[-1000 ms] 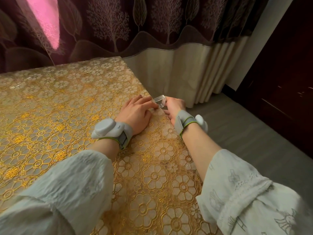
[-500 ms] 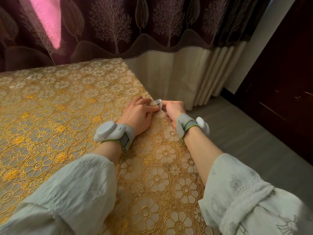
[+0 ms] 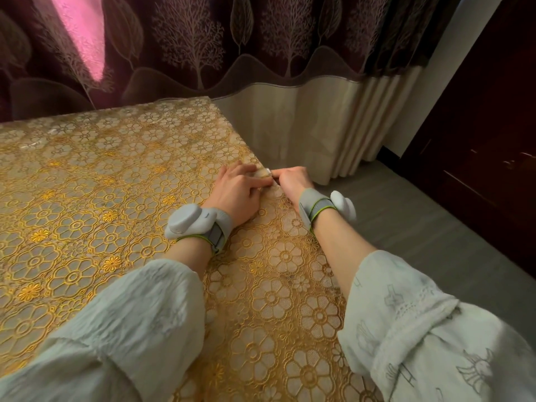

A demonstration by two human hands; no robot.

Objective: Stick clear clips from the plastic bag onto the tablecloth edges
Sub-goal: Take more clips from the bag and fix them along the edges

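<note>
A gold floral lace tablecloth (image 3: 116, 198) covers the table. At its right edge a small clear clip (image 3: 266, 172) sits between my two hands, mostly hidden by fingers. My left hand (image 3: 236, 192) lies palm down on the cloth with its fingers stretched over the clip, pressing there. My right hand (image 3: 293, 179) reaches in from beyond the table edge and pinches the clip's outer end with thumb and fingertips. The plastic bag cannot be made out for certain.
A dark patterned curtain (image 3: 261, 53) with a cream lower band hangs close behind the table's far edge. Grey floor (image 3: 420, 227) runs along the right side, with a dark wooden door (image 3: 493, 140) beyond. Something clear glints on the cloth at far left (image 3: 33, 145).
The clip, held raised above the edge a second ago, has come down onto the tablecloth edge. My left fingers have slid forward over it and my right hand has closed in.
</note>
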